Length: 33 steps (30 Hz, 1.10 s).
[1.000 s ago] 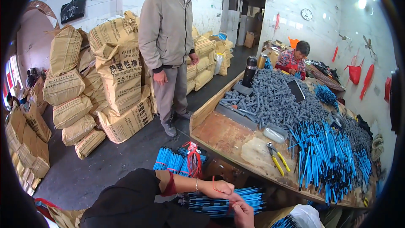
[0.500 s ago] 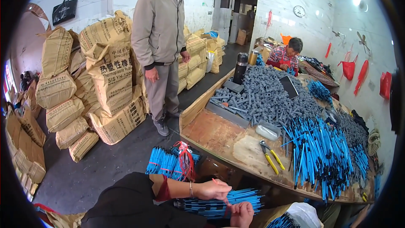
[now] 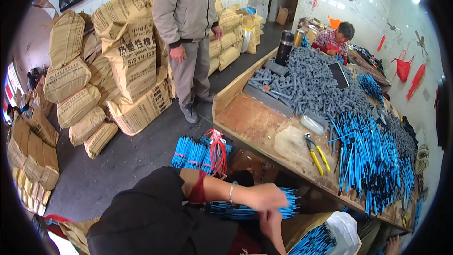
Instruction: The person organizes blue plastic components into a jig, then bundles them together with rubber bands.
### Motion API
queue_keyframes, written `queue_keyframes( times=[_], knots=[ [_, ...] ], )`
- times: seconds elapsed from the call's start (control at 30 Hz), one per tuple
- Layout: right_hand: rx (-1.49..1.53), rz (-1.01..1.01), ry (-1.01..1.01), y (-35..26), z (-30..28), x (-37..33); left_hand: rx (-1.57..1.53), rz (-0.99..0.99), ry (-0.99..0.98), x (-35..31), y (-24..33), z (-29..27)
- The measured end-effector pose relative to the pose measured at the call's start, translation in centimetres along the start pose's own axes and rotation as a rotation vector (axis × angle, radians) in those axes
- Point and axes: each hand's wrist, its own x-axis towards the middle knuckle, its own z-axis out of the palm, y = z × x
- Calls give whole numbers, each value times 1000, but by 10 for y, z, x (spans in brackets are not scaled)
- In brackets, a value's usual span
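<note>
My left hand (image 3: 268, 197) is curled over a bundle of thin blue rods with black ends (image 3: 231, 211); motion blurs its fingertips. Just below and touching or nearly touching it, my right hand (image 3: 271, 223) is closed, fingertips pinched together. Whatever either hand grips is too small or blurred to make out. The bundle lies under both hands, partly covered by my left forearm. Beside my right wrist stands an open sack (image 3: 302, 229) with more blue rods (image 3: 315, 243) inside.
Banded blue rods (image 3: 191, 153) with red strands (image 3: 218, 153) lie left of the wooden table (image 3: 245, 113). On it are yellow-handled pliers (image 3: 317, 155), a plastic box (image 3: 314, 123), grey parts (image 3: 311, 80) and loose blue rods (image 3: 365, 160). One person stands by stacked sacks (image 3: 134, 61); another sits at the far end.
The view has shifted, so the scene sits lower. My hands have come closer together, the left turning over the right. The red strand seen between them earlier is now hidden or blurred.
</note>
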Motion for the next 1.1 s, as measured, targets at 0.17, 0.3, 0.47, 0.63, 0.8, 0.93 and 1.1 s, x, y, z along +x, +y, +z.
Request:
queue_keyframes(
  times=[0.17,0.3,0.47,0.63,0.8,0.93,1.1],
  knots=[
    [204,54,2,7,1,-5,172,431,-49,1,10,38],
    [376,109,9,16,4,-9,-108,213,249,-10,5,-4],
    [463,157,-6,24,6,-7,212,27,3,-37,-49,22],
    [451,222,21,25,0,-14,131,113,121,-34,-50,28],
    [923,114,71,40,4,-17,167,337,121,-34,-54,11],
    [1043,124,72,47,3,-29,469,350,-243,-24,-39,-8],
    [1201,141,96,50,4,-27,297,459,-517,-6,-30,-20]
  ],
)
